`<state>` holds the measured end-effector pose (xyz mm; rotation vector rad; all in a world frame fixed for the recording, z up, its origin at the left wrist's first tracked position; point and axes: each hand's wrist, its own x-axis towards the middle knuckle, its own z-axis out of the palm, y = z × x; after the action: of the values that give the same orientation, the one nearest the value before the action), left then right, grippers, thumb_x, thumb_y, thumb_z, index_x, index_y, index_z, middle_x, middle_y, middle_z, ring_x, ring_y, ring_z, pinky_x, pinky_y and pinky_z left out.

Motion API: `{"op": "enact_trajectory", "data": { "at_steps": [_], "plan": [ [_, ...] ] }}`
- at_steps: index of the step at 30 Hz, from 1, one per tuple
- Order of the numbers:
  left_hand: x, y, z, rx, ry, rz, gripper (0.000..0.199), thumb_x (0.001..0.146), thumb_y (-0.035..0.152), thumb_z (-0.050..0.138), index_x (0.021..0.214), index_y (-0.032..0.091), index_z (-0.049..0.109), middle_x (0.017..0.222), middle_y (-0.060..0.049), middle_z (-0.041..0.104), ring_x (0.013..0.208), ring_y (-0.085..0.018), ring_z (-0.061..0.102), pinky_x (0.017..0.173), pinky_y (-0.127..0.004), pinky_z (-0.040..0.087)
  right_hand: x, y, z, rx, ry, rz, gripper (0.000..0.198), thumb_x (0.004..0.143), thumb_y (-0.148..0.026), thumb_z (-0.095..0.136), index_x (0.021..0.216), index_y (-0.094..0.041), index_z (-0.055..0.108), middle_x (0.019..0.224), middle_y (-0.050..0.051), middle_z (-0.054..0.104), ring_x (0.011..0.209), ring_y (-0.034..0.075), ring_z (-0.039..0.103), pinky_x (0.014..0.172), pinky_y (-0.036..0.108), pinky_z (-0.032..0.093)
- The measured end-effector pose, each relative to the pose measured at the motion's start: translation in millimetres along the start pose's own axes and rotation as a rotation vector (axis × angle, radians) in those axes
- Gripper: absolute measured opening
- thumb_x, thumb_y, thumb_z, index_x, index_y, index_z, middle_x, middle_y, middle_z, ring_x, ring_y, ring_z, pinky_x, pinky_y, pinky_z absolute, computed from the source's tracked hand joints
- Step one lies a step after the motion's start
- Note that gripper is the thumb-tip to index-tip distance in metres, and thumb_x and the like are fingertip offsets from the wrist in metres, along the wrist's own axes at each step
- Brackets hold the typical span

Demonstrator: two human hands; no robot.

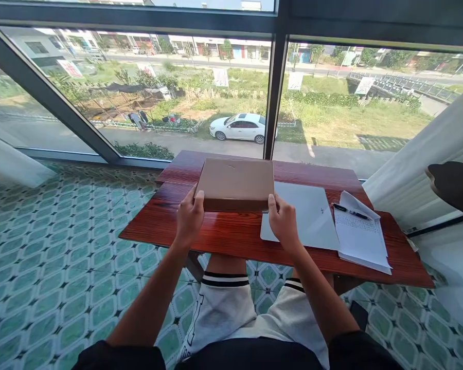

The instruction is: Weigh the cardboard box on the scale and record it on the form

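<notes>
A wide window [177, 87] fills the far side of the scene, and a tiled floor [61, 257] spreads to the left. A red wooden table [235, 236] stands in front of the seated person. On its far middle part a closed brown laptop [236, 182] is held at its near edge, apparently tilted up a little there. The left hand [189, 218] is closed on the near left corner, the right hand [283, 222] on the near right corner, thumbs on top. Just to the right, a flat grey pad [308, 213] lies partly under the laptop, and further right a paper pad [360, 236] carries a pen [351, 211]. The step in hand is judged to be placing or squaring the laptop; the next move would call for an even lowering with both hands, clear of the papers.
</notes>
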<state>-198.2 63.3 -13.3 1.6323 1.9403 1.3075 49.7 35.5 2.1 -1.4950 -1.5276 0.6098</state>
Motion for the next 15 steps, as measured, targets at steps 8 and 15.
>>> {"op": "enact_trajectory", "data": {
  "at_steps": [8,15],
  "plan": [
    [0,-20,-12,0.010,0.053,-0.103,0.056,0.097,0.046,0.034,0.139,0.020,0.060,0.136,-0.010,0.066,0.121,-0.026,0.061,0.106,-0.039,0.049,-3,0,28,0.013,-0.032,-0.021,0.052,0.104,-0.053,0.032,0.088,-0.018,0.067,0.066,0.003,0.054,0.058,0.016,0.038,0.063,0.029,0.029],
    [-2,-34,-12,0.059,0.065,-0.141,0.056,0.097,0.046,0.032,0.138,0.019,0.060,0.136,-0.012,0.066,0.123,-0.028,0.061,0.107,-0.042,0.049,-7,2,38,0.043,-0.070,-0.022,0.048,0.104,-0.051,0.034,0.097,-0.019,0.069,0.075,0.004,0.061,0.060,0.016,0.043,0.065,0.028,0.031]
  ]
}}
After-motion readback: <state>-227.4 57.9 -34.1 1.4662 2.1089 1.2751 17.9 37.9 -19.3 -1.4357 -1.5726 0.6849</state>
